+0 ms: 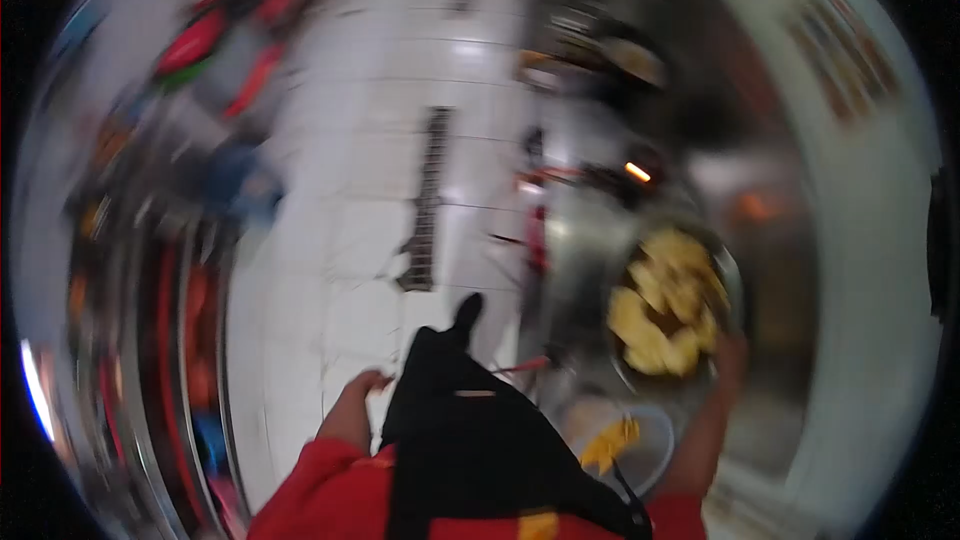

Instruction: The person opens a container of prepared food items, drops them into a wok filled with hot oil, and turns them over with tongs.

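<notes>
A wide round pan point(622, 365) on the steel counter holds several yellow pieces of food point(680, 275) around a brown patch. My right hand point(731, 355) is at the pan's right rim, beside the yellow pieces. Motion blur smears its fingers, and a dark streak near them could be a utensil. My left hand point(372, 381) hangs low beside my black apron point(455, 430), over the floor and away from the counter. Its fingers are too small and blurred to make out. Near my right forearm stands a pale round container point(668, 445) with a yellow item point(610, 443) in it.
An orange flame point(637, 172) glows on the stove beyond the pan. Farther along the counter are blurred dishes or pans point(632, 60). A dark floor drain point(431, 200) runs along the white tiles point(345, 170). Shelving point(165, 340) with assorted items lines the left.
</notes>
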Demonstrator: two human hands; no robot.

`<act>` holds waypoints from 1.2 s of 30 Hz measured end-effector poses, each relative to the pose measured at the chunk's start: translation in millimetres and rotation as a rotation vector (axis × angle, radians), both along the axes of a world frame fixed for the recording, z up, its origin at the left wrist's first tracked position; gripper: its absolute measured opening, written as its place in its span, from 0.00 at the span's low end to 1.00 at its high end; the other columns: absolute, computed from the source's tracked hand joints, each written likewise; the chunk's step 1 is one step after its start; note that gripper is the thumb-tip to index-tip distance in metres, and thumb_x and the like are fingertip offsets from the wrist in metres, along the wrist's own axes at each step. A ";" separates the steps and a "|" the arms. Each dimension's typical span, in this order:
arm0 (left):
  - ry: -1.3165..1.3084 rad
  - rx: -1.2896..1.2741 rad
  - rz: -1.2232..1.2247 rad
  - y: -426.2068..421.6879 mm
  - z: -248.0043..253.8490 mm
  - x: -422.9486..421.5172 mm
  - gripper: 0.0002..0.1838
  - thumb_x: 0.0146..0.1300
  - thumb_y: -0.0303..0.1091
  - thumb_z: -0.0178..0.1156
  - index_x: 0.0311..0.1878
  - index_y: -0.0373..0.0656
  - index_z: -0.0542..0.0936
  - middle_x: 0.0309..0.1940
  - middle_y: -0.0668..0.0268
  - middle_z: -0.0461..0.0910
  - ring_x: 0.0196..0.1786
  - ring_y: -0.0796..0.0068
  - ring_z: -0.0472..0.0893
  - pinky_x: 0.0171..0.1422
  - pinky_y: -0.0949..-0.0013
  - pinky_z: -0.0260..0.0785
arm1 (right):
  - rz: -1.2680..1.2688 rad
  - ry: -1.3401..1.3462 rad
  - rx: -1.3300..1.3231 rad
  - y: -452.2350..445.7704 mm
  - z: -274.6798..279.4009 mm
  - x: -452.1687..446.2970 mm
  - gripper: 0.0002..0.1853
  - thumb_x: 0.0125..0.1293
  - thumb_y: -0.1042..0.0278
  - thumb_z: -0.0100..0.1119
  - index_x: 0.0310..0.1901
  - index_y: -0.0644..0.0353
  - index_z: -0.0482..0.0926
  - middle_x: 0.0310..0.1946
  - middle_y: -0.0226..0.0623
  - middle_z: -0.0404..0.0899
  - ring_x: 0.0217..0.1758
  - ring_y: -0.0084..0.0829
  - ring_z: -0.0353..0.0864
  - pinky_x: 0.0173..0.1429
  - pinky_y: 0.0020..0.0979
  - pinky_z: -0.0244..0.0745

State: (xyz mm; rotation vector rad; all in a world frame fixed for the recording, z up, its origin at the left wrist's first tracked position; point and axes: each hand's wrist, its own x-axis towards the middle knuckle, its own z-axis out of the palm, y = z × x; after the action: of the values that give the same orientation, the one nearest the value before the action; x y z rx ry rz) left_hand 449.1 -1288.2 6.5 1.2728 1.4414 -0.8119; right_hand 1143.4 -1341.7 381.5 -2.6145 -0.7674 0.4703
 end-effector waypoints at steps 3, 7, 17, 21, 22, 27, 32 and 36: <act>-0.227 0.077 0.233 -28.6 -68.3 -39.5 0.25 0.67 0.50 0.51 0.52 0.35 0.78 0.44 0.52 0.82 0.42 0.57 0.82 0.43 0.54 0.75 | -0.022 -0.325 -0.177 -13.2 -24.8 21.1 0.22 0.55 0.56 0.58 0.41 0.70 0.80 0.39 0.62 0.79 0.48 0.59 0.77 0.50 0.51 0.72; -0.753 0.083 -0.091 44.5 -21.6 -21.5 0.19 0.66 0.44 0.55 0.48 0.37 0.76 0.39 0.56 0.82 0.34 0.66 0.81 0.31 0.61 0.73 | -0.149 -0.315 -0.206 -32.9 -50.2 33.2 0.18 0.54 0.59 0.58 0.41 0.65 0.83 0.40 0.57 0.81 0.47 0.54 0.80 0.54 0.46 0.74; -0.562 0.439 0.387 287.6 29.3 72.4 0.13 0.69 0.39 0.52 0.44 0.38 0.74 0.33 0.61 0.79 0.34 0.72 0.79 0.36 0.69 0.74 | -0.269 -0.298 -0.047 -30.5 7.8 -1.6 0.22 0.54 0.58 0.61 0.43 0.69 0.80 0.43 0.59 0.80 0.47 0.54 0.80 0.52 0.48 0.74; -0.703 0.476 0.416 306.8 46.7 117.1 0.11 0.70 0.37 0.51 0.44 0.38 0.75 0.34 0.62 0.79 0.36 0.73 0.79 0.38 0.71 0.73 | -0.263 -0.246 0.037 -35.2 -18.9 -4.2 0.21 0.54 0.59 0.61 0.44 0.69 0.80 0.42 0.57 0.80 0.47 0.54 0.80 0.52 0.48 0.74; -0.743 0.433 0.369 303.2 38.2 118.8 0.11 0.70 0.37 0.50 0.44 0.39 0.75 0.33 0.63 0.79 0.35 0.73 0.79 0.37 0.71 0.73 | -0.215 -0.272 -0.049 -34.3 -28.1 -5.0 0.21 0.55 0.60 0.60 0.45 0.68 0.79 0.41 0.57 0.80 0.47 0.53 0.80 0.52 0.47 0.75; -0.633 0.161 0.191 266.3 11.6 94.6 0.15 0.70 0.40 0.53 0.44 0.36 0.74 0.33 0.60 0.80 0.34 0.71 0.80 0.36 0.69 0.75 | -0.153 -0.349 -0.310 -11.2 -23.9 -19.1 0.18 0.56 0.64 0.57 0.47 0.66 0.79 0.40 0.55 0.80 0.44 0.51 0.82 0.49 0.46 0.78; -0.380 0.010 0.216 219.5 4.3 51.3 0.12 0.67 0.37 0.55 0.45 0.37 0.74 0.33 0.58 0.82 0.31 0.68 0.81 0.32 0.65 0.74 | -0.055 -0.325 -0.458 -1.4 -37.1 -1.6 0.16 0.60 0.68 0.54 0.48 0.64 0.77 0.41 0.53 0.80 0.44 0.50 0.83 0.48 0.45 0.79; -0.465 -0.375 0.597 217.5 -31.3 10.7 0.14 0.66 0.39 0.56 0.47 0.39 0.71 0.31 0.57 0.82 0.27 0.67 0.81 0.27 0.64 0.71 | -0.068 -0.295 -0.486 2.5 -28.5 -3.9 0.17 0.61 0.68 0.53 0.51 0.64 0.76 0.41 0.53 0.80 0.44 0.50 0.83 0.48 0.45 0.79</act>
State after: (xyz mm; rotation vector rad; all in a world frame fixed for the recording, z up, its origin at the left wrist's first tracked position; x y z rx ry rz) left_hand 459.8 -1070.7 -24.8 0.6299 1.1259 -0.3248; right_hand 1139.5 -1339.2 353.0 -3.2048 -0.7186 0.2776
